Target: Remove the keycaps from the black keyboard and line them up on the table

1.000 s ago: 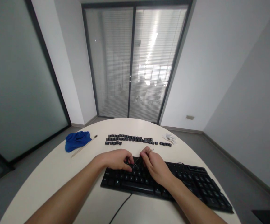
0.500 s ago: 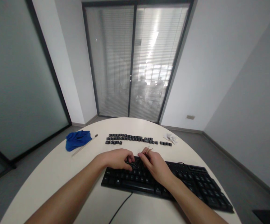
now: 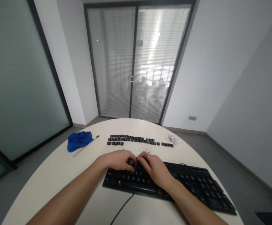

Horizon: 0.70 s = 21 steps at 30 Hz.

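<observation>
A black keyboard (image 3: 140,186) lies across the near part of the round table. Over its upper left part, my left hand (image 3: 120,160) is closed, its fingertips curled around something dark that I cannot make out. My right hand (image 3: 155,166) touches or nearly touches it, thumb and fingers pinched together above the keys. A thin wire-like piece (image 3: 148,152) sticks out at the right hand's fingers. Beyond the hands, loose black keycaps (image 3: 126,138) stand in rows on the table.
On the left of the pale table (image 3: 56,175) lie a blue cloth (image 3: 79,141) and a thin stick with a dark tip (image 3: 86,147). A crumpled white item (image 3: 172,139) is at the back right. A black cable (image 3: 121,208) runs toward the near edge.
My right hand has shifted slightly left and closer to my left hand, and the wire-like piece has moved left with it. The left hand has hardly moved.
</observation>
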Each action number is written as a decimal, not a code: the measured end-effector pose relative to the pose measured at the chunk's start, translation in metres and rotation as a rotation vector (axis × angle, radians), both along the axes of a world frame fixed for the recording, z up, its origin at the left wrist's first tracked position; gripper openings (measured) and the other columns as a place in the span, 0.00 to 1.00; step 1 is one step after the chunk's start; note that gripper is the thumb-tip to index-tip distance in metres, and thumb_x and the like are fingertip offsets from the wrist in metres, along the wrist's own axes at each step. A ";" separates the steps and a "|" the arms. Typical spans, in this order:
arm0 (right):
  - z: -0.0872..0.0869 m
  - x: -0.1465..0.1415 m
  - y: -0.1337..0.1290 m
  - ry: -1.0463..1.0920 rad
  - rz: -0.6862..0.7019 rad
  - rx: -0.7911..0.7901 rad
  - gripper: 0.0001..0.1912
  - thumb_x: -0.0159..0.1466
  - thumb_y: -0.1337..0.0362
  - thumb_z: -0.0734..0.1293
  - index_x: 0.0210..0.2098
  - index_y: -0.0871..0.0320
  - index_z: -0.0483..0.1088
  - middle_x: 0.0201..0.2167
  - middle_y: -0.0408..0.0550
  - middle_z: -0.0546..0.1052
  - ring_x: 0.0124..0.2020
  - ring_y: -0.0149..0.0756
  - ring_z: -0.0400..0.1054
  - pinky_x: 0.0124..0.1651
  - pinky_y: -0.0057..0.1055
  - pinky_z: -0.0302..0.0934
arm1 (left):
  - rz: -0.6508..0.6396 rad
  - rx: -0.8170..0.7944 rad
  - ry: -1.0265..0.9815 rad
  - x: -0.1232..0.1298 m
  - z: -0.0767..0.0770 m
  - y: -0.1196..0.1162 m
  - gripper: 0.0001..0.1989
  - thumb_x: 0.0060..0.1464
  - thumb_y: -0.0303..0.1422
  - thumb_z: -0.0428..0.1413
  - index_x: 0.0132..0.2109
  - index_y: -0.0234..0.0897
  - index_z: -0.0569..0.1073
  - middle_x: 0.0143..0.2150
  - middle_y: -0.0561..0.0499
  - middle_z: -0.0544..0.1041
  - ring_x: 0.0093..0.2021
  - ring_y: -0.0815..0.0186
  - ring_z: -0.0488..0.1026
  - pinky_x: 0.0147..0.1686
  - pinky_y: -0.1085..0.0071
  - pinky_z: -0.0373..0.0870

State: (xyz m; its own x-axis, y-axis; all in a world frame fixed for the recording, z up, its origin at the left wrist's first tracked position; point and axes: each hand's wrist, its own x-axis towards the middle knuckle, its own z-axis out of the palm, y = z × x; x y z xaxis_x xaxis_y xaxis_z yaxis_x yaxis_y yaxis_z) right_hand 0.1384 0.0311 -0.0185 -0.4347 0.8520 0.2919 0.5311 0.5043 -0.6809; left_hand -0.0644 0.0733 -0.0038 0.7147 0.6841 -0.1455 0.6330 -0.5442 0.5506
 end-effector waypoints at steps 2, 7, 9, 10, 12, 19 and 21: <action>-0.003 0.000 0.002 0.038 -0.036 -0.037 0.16 0.71 0.56 0.57 0.33 0.56 0.70 0.28 0.44 0.76 0.32 0.36 0.70 0.38 0.29 0.58 | -0.018 0.018 -0.006 0.000 -0.001 0.000 0.13 0.50 0.37 0.61 0.44 0.41 0.78 0.39 0.52 0.79 0.39 0.62 0.74 0.36 0.72 0.65; -0.013 0.001 0.011 0.153 -0.100 -0.150 0.19 0.70 0.52 0.56 0.31 0.57 0.67 0.18 0.38 0.67 0.22 0.32 0.63 0.31 0.28 0.57 | -0.001 0.064 -0.018 0.003 -0.004 0.000 0.12 0.52 0.38 0.60 0.43 0.41 0.79 0.37 0.52 0.80 0.36 0.64 0.74 0.34 0.73 0.64; -0.016 0.002 0.015 0.215 -0.107 -0.214 0.19 0.70 0.51 0.56 0.32 0.58 0.67 0.17 0.37 0.66 0.20 0.31 0.62 0.30 0.28 0.58 | 0.003 0.071 -0.017 0.004 -0.003 -0.002 0.11 0.52 0.38 0.58 0.42 0.40 0.79 0.37 0.52 0.80 0.35 0.64 0.74 0.34 0.73 0.64; -0.017 0.002 0.017 0.243 -0.105 -0.238 0.19 0.70 0.50 0.56 0.33 0.58 0.67 0.17 0.37 0.66 0.20 0.31 0.62 0.30 0.28 0.59 | 0.007 0.071 -0.016 0.005 -0.002 -0.003 0.11 0.53 0.38 0.58 0.42 0.40 0.79 0.36 0.52 0.80 0.34 0.64 0.74 0.33 0.73 0.64; -0.018 0.003 0.019 0.294 -0.104 -0.257 0.20 0.69 0.49 0.56 0.34 0.58 0.67 0.18 0.37 0.66 0.19 0.30 0.62 0.30 0.28 0.59 | 0.022 0.066 -0.020 0.007 0.001 -0.005 0.11 0.54 0.37 0.55 0.40 0.38 0.78 0.35 0.51 0.80 0.33 0.65 0.73 0.31 0.74 0.63; -0.018 0.007 0.022 0.398 -0.161 -0.255 0.22 0.69 0.47 0.55 0.37 0.60 0.68 0.16 0.36 0.66 0.19 0.30 0.62 0.30 0.28 0.58 | 0.064 0.079 -0.120 0.011 0.006 -0.009 0.12 0.58 0.36 0.51 0.42 0.36 0.76 0.35 0.49 0.79 0.33 0.64 0.74 0.33 0.73 0.64; -0.019 0.007 0.023 0.403 -0.184 -0.251 0.22 0.69 0.47 0.56 0.37 0.60 0.68 0.17 0.37 0.66 0.20 0.31 0.63 0.31 0.28 0.58 | 0.061 0.034 -0.155 0.011 0.004 -0.007 0.13 0.59 0.36 0.50 0.44 0.35 0.75 0.36 0.49 0.79 0.35 0.64 0.73 0.34 0.72 0.65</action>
State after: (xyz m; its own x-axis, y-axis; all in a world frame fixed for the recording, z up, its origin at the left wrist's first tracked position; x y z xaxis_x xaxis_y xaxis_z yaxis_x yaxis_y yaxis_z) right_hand 0.1459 0.0537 -0.0374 -0.1661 0.9692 0.1819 0.2656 0.2216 -0.9383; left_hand -0.0538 0.0662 0.0000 0.6839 0.7295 -0.0122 0.5740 -0.5276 0.6262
